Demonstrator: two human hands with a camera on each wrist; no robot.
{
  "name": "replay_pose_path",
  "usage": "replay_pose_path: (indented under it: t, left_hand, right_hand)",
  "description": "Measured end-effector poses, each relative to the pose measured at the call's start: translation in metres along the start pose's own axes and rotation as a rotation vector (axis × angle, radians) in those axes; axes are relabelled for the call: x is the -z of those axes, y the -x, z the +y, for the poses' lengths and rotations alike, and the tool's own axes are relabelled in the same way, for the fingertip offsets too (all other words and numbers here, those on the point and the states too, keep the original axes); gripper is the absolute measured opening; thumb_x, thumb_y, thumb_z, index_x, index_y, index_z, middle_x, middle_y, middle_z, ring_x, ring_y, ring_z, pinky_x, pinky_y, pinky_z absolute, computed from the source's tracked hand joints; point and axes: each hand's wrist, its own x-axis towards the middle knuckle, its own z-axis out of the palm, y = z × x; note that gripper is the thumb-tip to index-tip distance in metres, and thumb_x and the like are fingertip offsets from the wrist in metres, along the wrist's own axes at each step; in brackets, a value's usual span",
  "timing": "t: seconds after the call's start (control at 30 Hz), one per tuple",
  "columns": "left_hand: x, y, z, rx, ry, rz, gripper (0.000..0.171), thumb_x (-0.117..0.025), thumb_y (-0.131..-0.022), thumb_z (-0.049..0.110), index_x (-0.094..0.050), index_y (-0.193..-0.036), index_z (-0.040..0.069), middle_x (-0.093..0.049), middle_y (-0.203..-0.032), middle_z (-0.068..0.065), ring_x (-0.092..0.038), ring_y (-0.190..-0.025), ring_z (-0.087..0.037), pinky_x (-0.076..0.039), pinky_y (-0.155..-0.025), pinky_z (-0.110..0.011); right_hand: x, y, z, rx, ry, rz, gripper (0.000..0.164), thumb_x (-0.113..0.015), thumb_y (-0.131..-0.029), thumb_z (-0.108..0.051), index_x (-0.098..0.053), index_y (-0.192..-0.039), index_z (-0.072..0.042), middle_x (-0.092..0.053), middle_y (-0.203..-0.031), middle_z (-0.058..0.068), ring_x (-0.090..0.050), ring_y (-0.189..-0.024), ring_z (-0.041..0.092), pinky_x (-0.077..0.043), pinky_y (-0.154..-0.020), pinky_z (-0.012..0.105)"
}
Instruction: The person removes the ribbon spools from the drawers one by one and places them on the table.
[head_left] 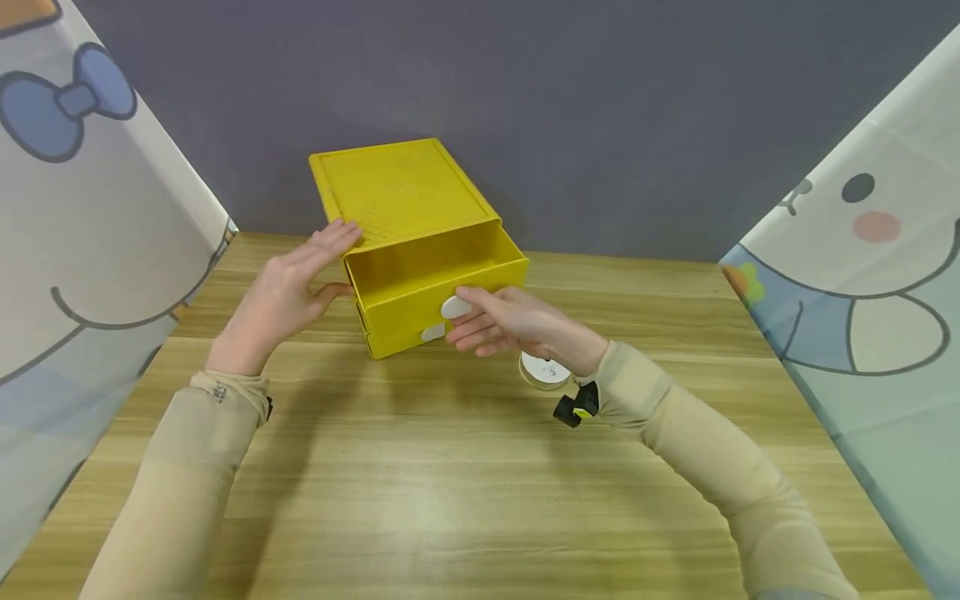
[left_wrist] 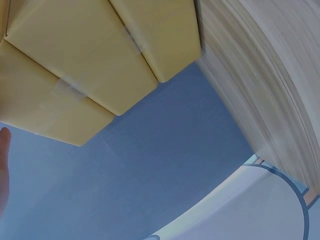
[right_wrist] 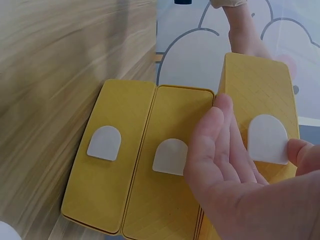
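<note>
1. the right hand has a narrow grip: thumb and forefinger pinch the upper tab, white and rounded, on the front of the top drawer.
2. its other fingers reach out nearly straight below that tab, crossing in front of part of the white middle tab.
3. the left hand has a wide grip, fingers extended on the top of the yellow cabinet at its near left corner, thumb held apart from them beside the left wall; how hard it presses, i cannot tell.
4. the cabinet stands towards the back of the wooden desk, left of centre, turned at a slight angle, near the dark grey backdrop.
5. its top drawer juts out at the front; the two drawers under it sit in line, the lowest bearing a white bottom tab.
6. a round white-topped item lies on the desk to the right of the cabinet, partly hidden by the right wrist.
7. both arms wear beige sleeves.
</note>
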Motion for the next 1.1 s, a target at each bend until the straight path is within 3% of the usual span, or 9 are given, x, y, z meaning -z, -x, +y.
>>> replay_pose_path:
  t: [0.13,0.33,0.53,0.7,0.83,1.0,1.1]
  left_hand:
    - [0.0,0.001,-0.001,-0.018,-0.005,-0.005,0.078,-0.078,-0.072,-0.005,-0.047,-0.142,0.01,-0.049,-0.145,-0.012,-0.043,-0.138,-0.025,-0.037,-0.115,-0.04]
    - [-0.001,0.001,-0.003,-0.044,-0.012,-0.001,0.08,-0.079,-0.072,-0.005,-0.045,-0.143,0.01,-0.049,-0.145,-0.012,-0.043,-0.138,-0.026,-0.032,-0.119,-0.038]
    - [-0.002,0.002,-0.004,-0.048,-0.013,0.017,0.081,-0.08,-0.071,-0.004,-0.045,-0.143,0.008,-0.049,-0.145,-0.013,-0.044,-0.138,-0.025,-0.033,-0.119,-0.04]
    - [-0.002,0.003,-0.004,-0.049,-0.018,0.006,0.081,-0.079,-0.072,-0.005,-0.044,-0.144,0.008,-0.047,-0.147,-0.013,-0.041,-0.139,-0.024,-0.029,-0.122,-0.036]
    - [-0.002,0.004,-0.003,-0.042,-0.029,-0.005,0.081,-0.077,-0.074,-0.005,-0.041,-0.146,0.01,-0.044,-0.149,-0.012,-0.039,-0.141,-0.024,-0.033,-0.119,-0.04]
    - [-0.002,0.004,-0.003,-0.027,-0.034,-0.013,0.082,-0.076,-0.076,-0.005,-0.039,-0.147,0.012,-0.042,-0.151,-0.01,-0.038,-0.142,-0.022,-0.043,-0.106,-0.05]
    - [-0.003,0.004,-0.003,-0.027,-0.029,-0.011,0.082,-0.076,-0.075,-0.005,-0.04,-0.147,0.011,-0.042,-0.151,-0.01,-0.039,-0.141,-0.022,-0.042,-0.107,-0.049]
  right_hand:
    - [-0.001,-0.004,-0.002,0.005,-0.005,0.013,0.059,-0.043,-0.099,-0.047,-0.055,-0.13,0.001,-0.067,-0.122,0.015,-0.067,-0.109,0.025,-0.057,-0.095,0.037]
    - [-0.002,-0.009,0.0,0.027,-0.029,0.049,0.058,-0.044,-0.099,-0.046,-0.055,-0.13,0.002,-0.068,-0.119,0.016,-0.07,-0.099,0.02,-0.049,-0.105,0.047]
    - [-0.005,-0.014,-0.001,0.05,-0.036,0.088,0.057,-0.046,-0.098,-0.048,-0.058,-0.128,-0.001,-0.07,-0.115,0.016,-0.071,-0.097,0.02,-0.058,-0.092,0.036]
    - [-0.007,-0.02,-0.004,0.061,-0.045,0.106,0.058,-0.046,-0.098,-0.049,-0.059,-0.127,0.0,-0.07,-0.115,0.016,-0.067,-0.109,0.03,-0.06,-0.083,0.029]
    - [-0.007,-0.026,-0.007,0.066,-0.068,0.126,0.057,-0.048,-0.097,-0.05,-0.061,-0.124,-0.001,-0.07,-0.113,0.015,-0.065,-0.112,0.032,-0.06,-0.076,0.026]
    - [-0.007,-0.032,-0.012,0.071,-0.075,0.147,0.054,-0.049,-0.096,-0.05,-0.063,-0.119,-0.004,-0.071,-0.11,0.013,-0.068,-0.104,0.028,-0.058,-0.083,0.031]
    - [-0.007,-0.036,-0.013,0.075,-0.075,0.143,0.053,-0.047,-0.097,-0.05,-0.063,-0.118,-0.004,-0.071,-0.111,0.014,-0.066,-0.109,0.031,-0.057,-0.089,0.036]
